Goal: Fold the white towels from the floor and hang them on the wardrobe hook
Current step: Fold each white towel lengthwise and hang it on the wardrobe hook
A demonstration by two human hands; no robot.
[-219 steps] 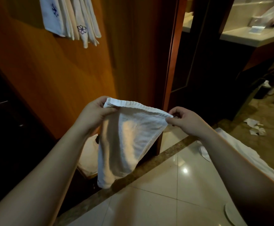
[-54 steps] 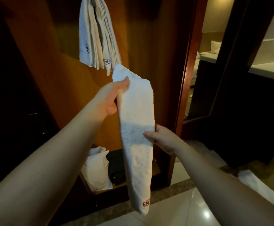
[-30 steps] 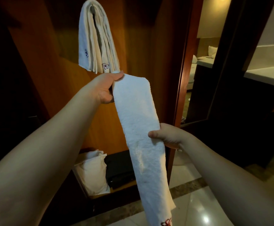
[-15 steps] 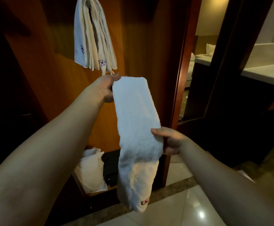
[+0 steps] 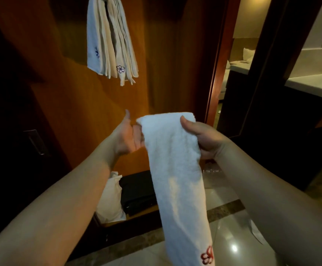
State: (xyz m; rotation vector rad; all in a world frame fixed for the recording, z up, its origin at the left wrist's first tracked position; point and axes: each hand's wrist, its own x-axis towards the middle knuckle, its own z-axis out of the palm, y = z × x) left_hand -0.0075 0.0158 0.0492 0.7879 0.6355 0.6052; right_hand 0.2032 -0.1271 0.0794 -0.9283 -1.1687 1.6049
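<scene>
A white towel [image 5: 177, 175], folded into a long narrow strip with a red flower emblem at its lower end, hangs in front of me. My right hand [image 5: 202, 137] grips its folded top from the right, thumb over the front. My left hand [image 5: 128, 136] is beside the towel's left top corner, palm up and thumb raised; its fingers reach behind the cloth and are hidden there. Several folded white towels [image 5: 111, 41] hang high on the wooden wardrobe wall [image 5: 75, 104]; the hook itself is hidden by them.
Low in the wardrobe sit a white bag [image 5: 110, 200] and a black box [image 5: 138, 191]. A glossy tiled floor [image 5: 231, 242] lies below, with white cloth [image 5: 256, 232] on it at the right. A dark door frame [image 5: 216, 60] and a pale counter [image 5: 313, 84] stand to the right.
The towel has been folded in half over my right hand, which rose to the top. My left hand let go of the upper end and now lies open beside it.
</scene>
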